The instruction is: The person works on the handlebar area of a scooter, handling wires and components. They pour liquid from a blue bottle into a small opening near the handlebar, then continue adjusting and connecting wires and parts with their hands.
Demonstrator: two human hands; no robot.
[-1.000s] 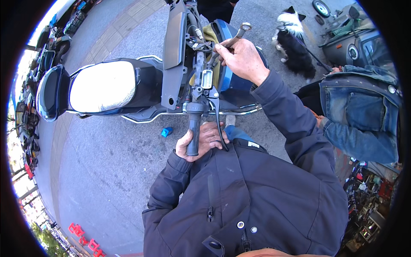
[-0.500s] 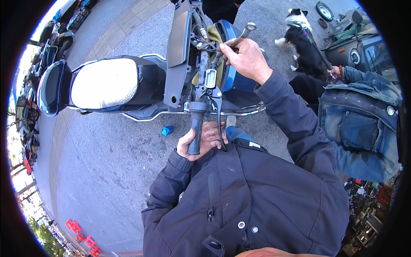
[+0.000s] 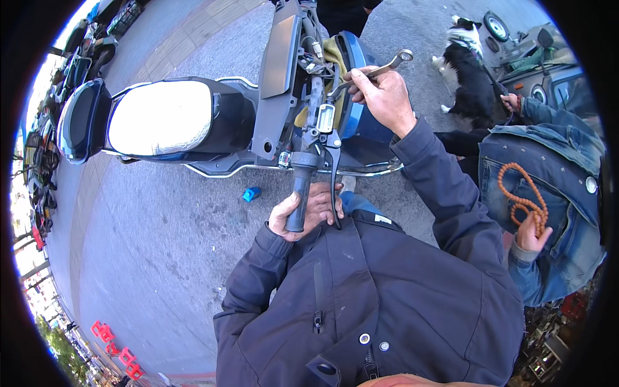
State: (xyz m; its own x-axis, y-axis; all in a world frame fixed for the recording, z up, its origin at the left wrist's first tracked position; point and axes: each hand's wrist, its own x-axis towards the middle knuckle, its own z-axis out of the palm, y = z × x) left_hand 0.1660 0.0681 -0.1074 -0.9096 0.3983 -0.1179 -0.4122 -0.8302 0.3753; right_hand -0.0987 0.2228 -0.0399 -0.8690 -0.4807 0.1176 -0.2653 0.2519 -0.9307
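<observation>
A blue scooter [image 3: 225, 119] with its handlebar partly stripped of covers stands before me. My left hand [image 3: 320, 205] is closed around the black rubber handlebar grip [image 3: 297, 209], its thumb on the near side and its fingers under the brake lever [image 3: 334, 169]. Higher up, my right hand [image 3: 390, 103] is closed on a metal ring wrench [image 3: 391, 63]. The wrench's free ring end points up and right; its other end is down by the handlebar, beyond the brake fluid reservoir [image 3: 327, 117], where I cannot tell exactly what it touches.
Loose wires [image 3: 314, 59] and a yellowish cloth [image 3: 336, 53] lie at the handlebar. A blue object [image 3: 251, 193] is on the ground. At right, a person in a denim jacket [image 3: 561, 151] holds orange-brown beads [image 3: 535, 209] and a leash; a black-and-white dog [image 3: 467, 77] stands nearby.
My right hand and the wrench have swung slightly right, its ring end lower. My left hand stays on the grip. The other person's hand with beads has come into view; the dog has shifted right.
</observation>
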